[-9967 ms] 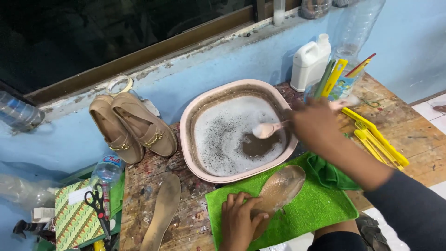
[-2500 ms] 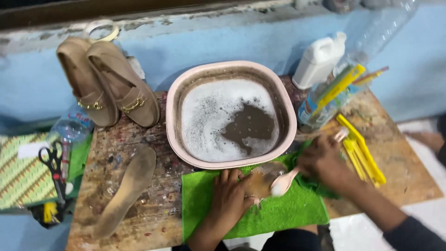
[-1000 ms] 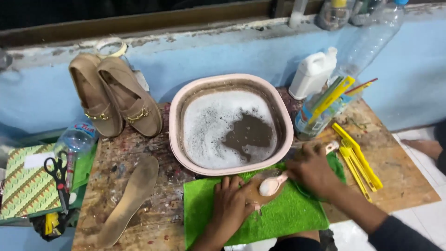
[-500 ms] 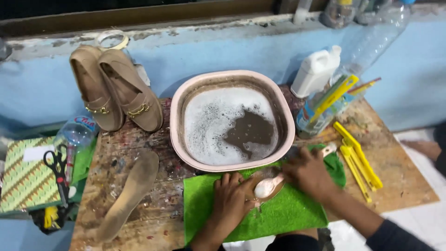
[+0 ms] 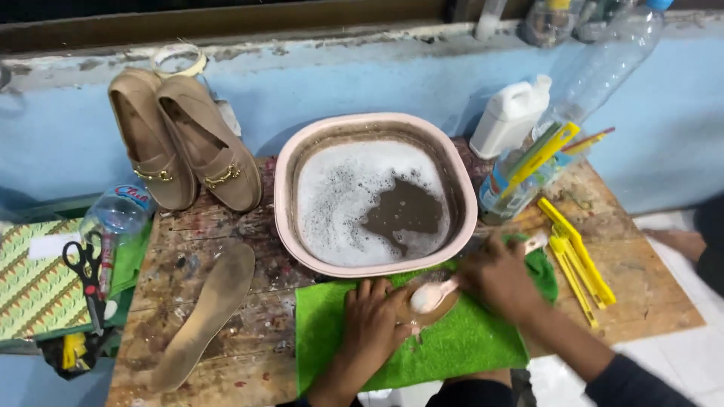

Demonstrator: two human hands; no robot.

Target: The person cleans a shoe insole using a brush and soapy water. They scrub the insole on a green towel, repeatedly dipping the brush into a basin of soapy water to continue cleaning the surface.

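Head view: left hand presses flat on the insole lying on the green towel, near the basin; right hand, clenched on a brush, has moved from the basin and now scrubs.

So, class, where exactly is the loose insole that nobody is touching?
In the head view, the loose insole lies at the left on the wooden table, below the tan loafers and left of the green towel.
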